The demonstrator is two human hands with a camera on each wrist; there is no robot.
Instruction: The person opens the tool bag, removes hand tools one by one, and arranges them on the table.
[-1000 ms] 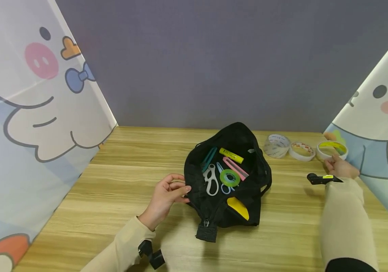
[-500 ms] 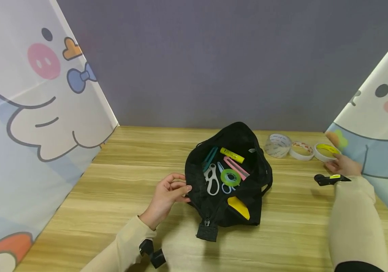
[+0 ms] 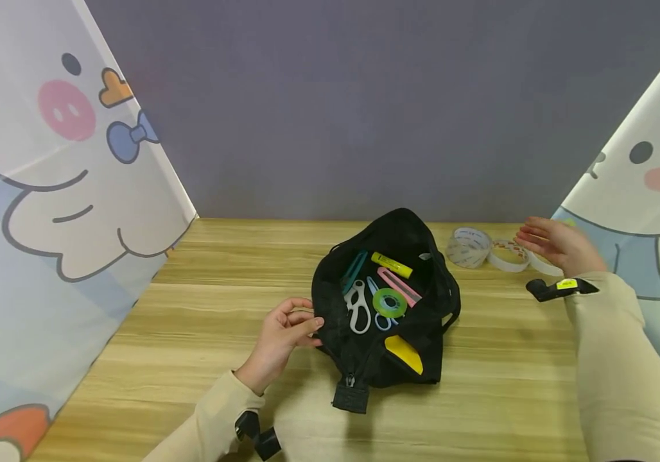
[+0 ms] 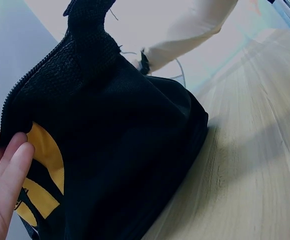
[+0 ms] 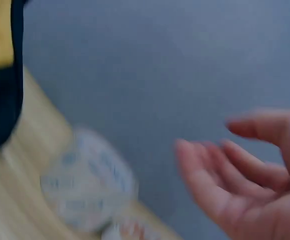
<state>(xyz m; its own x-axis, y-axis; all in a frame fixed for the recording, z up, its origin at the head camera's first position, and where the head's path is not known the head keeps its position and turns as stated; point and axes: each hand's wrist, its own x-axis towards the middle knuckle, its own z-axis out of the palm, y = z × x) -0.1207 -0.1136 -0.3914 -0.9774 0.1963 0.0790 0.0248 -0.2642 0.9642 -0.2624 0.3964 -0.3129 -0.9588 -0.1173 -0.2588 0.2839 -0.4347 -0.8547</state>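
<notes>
My left hand (image 3: 278, 340) pinches the left rim of an open black bag (image 3: 330, 301). In the left wrist view its fingers lie against the bag near the zipper (image 4: 10, 102). Inside are white-handled scissors (image 3: 359, 308), light-blue scissors (image 3: 373, 287), a green tape roll (image 3: 381, 301), a pink utility knife (image 3: 398, 287), a teal one (image 3: 354, 271) and a yellow glue stick (image 3: 391, 265). My right hand (image 3: 564, 244) hovers at the far right, holding nothing, fingers apart. It partly covers a white tape roll (image 3: 544, 265).
A clear tape roll (image 3: 468, 249) and a white roll (image 3: 506, 267) with a red-printed core stand in a row with the covered roll, right of the bag. A grey panel (image 3: 364, 128) closes off the back of the wooden table (image 3: 220, 276). Cartoon-printed panels (image 3: 76, 192) flank both sides.
My right hand was at the rightmost tape roll, which moved slightly left; the hand has since let go and risen above it. My left hand keeps its place on the bag.
</notes>
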